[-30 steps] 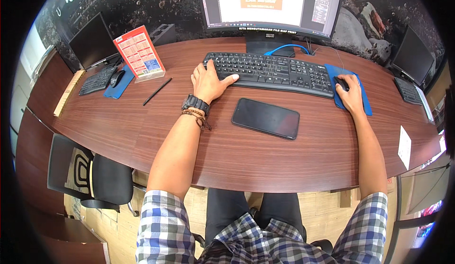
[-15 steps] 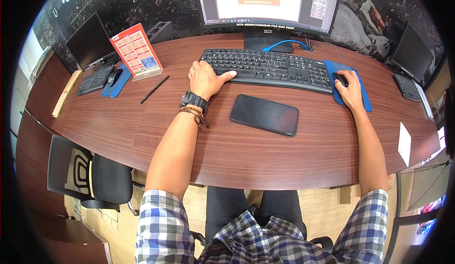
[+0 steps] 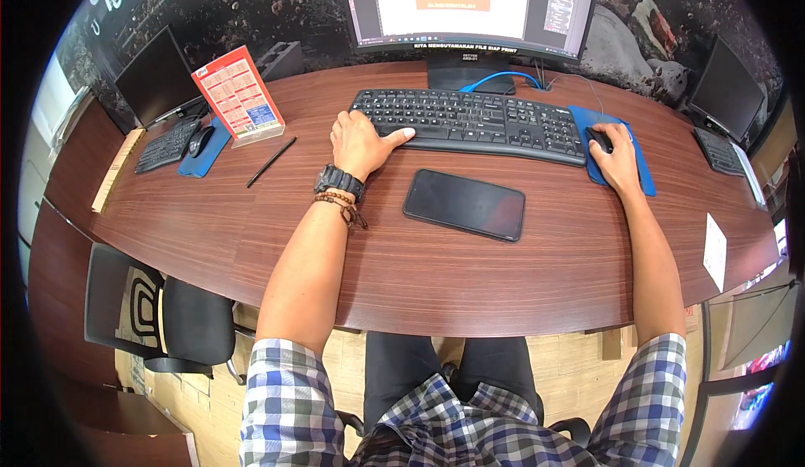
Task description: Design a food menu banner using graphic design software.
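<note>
My left hand [image 3: 361, 143] rests at the left end of a black keyboard [image 3: 470, 119]. Its thumb stretches along the front row of keys, apart from the other fingers, which lie on the left-hand keys and are partly hidden. A black watch [image 3: 340, 182] and beaded bracelets circle that wrist. Over on the right, my right hand [image 3: 616, 158] is curved over a black computer mouse [image 3: 598, 141] on a blue mouse pad [image 3: 641, 169]. A black smartphone [image 3: 464, 204] lies face up on the desk, nearer to me than the keyboard; its screen is dark.
Behind the keyboard stands a lit monitor [image 3: 457, 18] showing an orange design. A red-and-white card stand [image 3: 241, 95] and a black pen [image 3: 272, 162] lie to the left on the brown desk [image 3: 470, 287]. An office chair [image 3: 194, 320] is at lower left.
The view has shifted very slightly. Both hands keep their places on the keyboard and the mouse, and the phone lies where it was.
</note>
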A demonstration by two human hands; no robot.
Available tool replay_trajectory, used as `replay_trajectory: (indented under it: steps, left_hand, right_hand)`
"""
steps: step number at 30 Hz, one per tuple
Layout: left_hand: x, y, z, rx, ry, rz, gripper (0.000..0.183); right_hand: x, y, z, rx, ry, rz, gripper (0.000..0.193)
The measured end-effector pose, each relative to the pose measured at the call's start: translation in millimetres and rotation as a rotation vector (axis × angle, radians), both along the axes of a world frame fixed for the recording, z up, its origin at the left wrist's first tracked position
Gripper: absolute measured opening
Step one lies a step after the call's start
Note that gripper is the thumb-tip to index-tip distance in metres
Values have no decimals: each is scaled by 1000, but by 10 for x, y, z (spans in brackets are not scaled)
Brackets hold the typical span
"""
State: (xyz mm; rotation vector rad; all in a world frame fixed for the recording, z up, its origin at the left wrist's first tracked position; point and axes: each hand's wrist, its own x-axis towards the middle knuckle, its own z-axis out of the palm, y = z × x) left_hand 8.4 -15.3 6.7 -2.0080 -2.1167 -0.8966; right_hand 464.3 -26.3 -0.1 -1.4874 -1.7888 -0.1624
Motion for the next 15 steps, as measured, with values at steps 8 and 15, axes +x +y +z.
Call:
replay_trajectory:
  steps: [8, 15]
  left_hand:
    - [23, -18, 36, -12, -5, 3, 98]
    - [-3, -11, 8, -11, 0, 7, 97]
  right_hand:
    - [9, 0, 0, -2, -5, -1, 33]
    - [-29, -25, 21, -15, 6, -5, 33]
